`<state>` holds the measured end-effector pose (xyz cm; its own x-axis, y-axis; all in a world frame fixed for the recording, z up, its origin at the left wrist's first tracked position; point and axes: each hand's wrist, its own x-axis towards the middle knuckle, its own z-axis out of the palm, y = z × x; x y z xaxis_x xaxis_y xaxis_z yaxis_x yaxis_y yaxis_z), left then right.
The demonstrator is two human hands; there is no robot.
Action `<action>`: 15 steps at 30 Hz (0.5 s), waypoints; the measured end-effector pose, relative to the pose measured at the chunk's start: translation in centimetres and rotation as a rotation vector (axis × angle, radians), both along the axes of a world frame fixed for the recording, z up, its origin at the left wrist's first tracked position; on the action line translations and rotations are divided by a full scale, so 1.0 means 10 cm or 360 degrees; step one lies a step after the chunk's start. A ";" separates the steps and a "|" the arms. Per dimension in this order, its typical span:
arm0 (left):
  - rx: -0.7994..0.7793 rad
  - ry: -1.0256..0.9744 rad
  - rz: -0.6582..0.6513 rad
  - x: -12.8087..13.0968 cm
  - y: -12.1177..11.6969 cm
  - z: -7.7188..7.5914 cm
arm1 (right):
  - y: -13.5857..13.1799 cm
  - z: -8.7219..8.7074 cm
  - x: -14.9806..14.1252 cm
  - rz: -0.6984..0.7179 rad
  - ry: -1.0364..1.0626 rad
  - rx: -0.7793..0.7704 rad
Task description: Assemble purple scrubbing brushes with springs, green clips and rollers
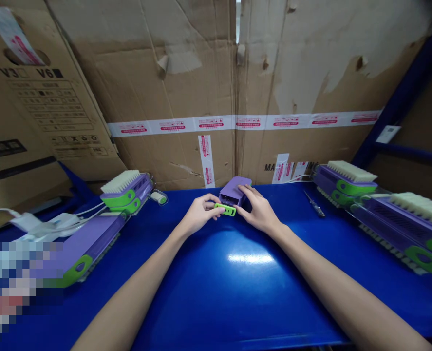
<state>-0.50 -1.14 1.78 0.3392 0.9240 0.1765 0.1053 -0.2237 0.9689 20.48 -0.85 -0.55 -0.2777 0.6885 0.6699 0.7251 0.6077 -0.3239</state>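
Observation:
A purple plastic housing (235, 187) with an open, dark near end lies at the back of the blue table. My left hand (200, 213) pinches a bright green slotted end cap (226, 209) between thumb and fingers, just in front of that opening. My right hand (255, 208) is wrapped over the housing's right side, fingers on its top and thumb near the cap's right end. Whether the cap touches the housing I cannot tell. The inside of the opening is too dark to make out.
Purple-and-green units with cream bristle pads stand at the left (126, 192) and right (347, 180). A screwdriver (315, 204) lies at right, a small clear-cased piece (159, 197) at left. White chargers and cables (33, 222) sit far left. Cardboard (172, 92) walls the back.

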 end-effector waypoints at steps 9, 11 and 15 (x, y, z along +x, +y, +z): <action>0.0010 -0.0298 0.0079 0.08 -0.04 0.09 | -0.04 0.07 0.01 0.0057 0.0312 0.0018; 0.0053 -0.0257 0.0111 0.09 -0.04 0.09 | -0.06 0.08 0.00 0.0102 0.0338 -0.0024; 0.0447 0.0037 0.0297 0.10 -0.05 0.05 | -0.09 0.09 -0.01 0.0182 0.0309 -0.0088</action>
<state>0.50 -1.60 2.30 0.1754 0.8869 0.4273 0.1910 -0.4565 0.8690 20.39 -1.73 0.34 -0.2255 0.6971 0.6806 0.5731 0.6598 -0.4859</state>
